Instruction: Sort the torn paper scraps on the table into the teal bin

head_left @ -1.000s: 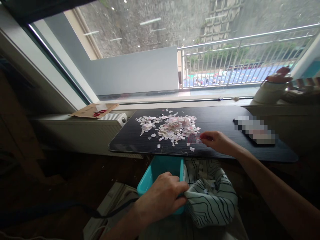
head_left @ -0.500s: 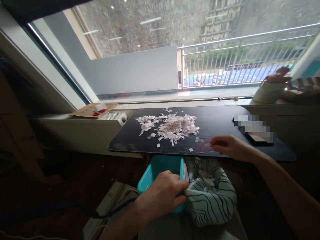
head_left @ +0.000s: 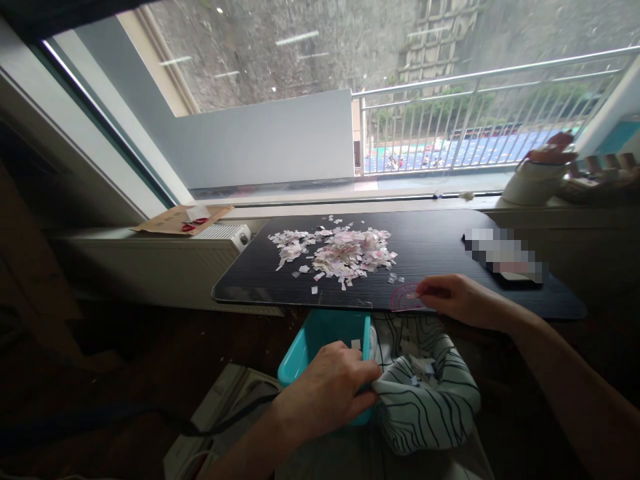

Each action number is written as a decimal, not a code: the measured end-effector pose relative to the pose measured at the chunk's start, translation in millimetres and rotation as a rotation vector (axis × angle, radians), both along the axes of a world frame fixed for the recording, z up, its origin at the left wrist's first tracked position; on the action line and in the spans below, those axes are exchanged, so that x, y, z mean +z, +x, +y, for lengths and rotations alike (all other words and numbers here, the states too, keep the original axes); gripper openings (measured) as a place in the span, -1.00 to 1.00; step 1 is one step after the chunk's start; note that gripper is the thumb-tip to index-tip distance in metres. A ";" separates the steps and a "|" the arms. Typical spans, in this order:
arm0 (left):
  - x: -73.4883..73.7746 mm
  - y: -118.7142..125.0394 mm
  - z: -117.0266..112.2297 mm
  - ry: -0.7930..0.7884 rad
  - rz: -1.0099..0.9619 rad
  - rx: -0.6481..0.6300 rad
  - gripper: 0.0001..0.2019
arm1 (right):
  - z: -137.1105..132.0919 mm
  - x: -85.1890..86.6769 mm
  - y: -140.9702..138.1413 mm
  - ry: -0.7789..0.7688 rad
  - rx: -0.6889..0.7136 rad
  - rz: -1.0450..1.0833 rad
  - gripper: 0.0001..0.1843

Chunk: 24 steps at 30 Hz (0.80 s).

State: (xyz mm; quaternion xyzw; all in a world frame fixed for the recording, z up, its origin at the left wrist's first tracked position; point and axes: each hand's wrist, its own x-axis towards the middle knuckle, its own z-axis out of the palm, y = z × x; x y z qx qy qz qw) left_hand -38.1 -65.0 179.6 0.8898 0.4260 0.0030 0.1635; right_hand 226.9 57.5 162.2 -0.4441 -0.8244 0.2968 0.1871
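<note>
A pink see-through plastic protractor is pinched between the fingers of my right hand. It rests by the near edge of the dark tabletop, right of a heap of small cut paper scraps. Lower down, my left hand is closed on the gathered edge of a striped cloth bag, at the right rim of a teal plastic bin. One white scrap shows inside the bin near my knuckles. More paper pieces lie in the bag. My left fingertips are partly hidden.
A blurred-out dark object lies on the table's right side. Red-handled scissors and brown paper sit on the radiator at left. A window with a railing outside stands behind the table.
The lone scrap near the table's front edge is gone from there, and a white scrap now shows in the bin. The protractor has shifted slightly left. My left hand keeps its grip.
</note>
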 end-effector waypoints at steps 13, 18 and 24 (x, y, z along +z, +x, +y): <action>1.8 2.3 -0.1 0.034 0.041 -0.050 -0.88 | 13.4 6.5 -2.7 0.199 -0.233 0.084 -0.69; 1.1 26.6 3.5 0.072 0.025 -0.137 -0.89 | 22.6 2.5 22.3 0.217 -0.311 0.016 -0.67; 1.9 61.2 6.2 0.124 0.024 -0.283 -0.82 | 27.2 -21.1 23.3 0.178 -0.310 0.072 -0.66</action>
